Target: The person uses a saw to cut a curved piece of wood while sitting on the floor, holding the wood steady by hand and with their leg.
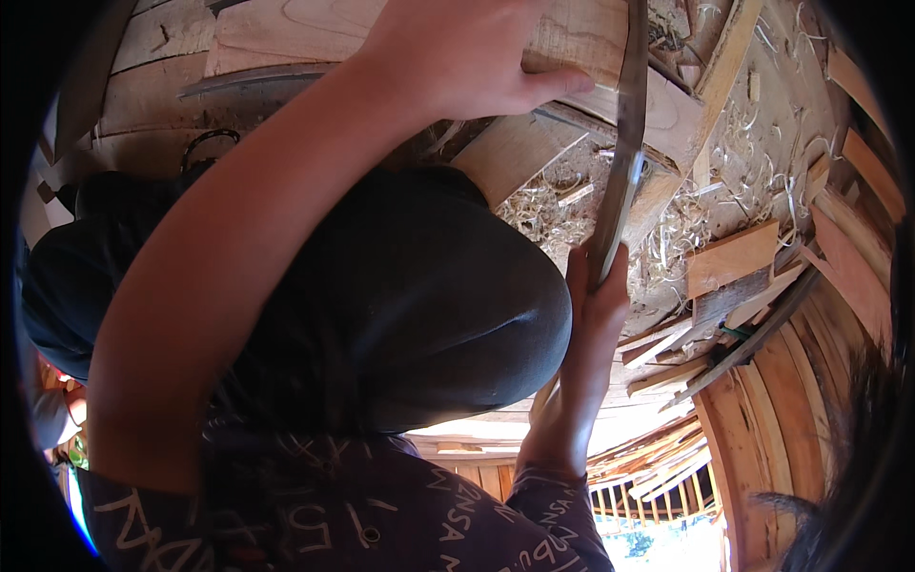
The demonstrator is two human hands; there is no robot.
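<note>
Observed from beside the worker, who is seated or crouched; posture uncertain. Right hand (599, 291): fingers closed around the near end of a long, narrow, dark-grey blade-like tool (631, 105), its surface catching light partway along. The tool runs from this fist, right of the raised knee, up past the top edge of view; its far end is cut off.

Left hand (457, 52): reaches across from the left, over a pale, grained wooden board (577, 43). Thumb stretched out to the right, its tip just beside the tool. Remaining fingers mostly out of view, so I cannot tell whether that hand is clamped on the board or only laid against it.

Knee: dark, smooth-looking trousers (429, 296), between the two forearms. Upper body: dark shirt with pale printed lettering (315, 515).

Ground right of the tool: thin, curly, pale wood shavings (686, 234), thickly strewn. Farther right, a flat, orange-brown rectangular wooden offcut (734, 259) lies near other strips. Lower right: upright reddish-brown wooden planks (767, 419), bent by the lens.
</note>
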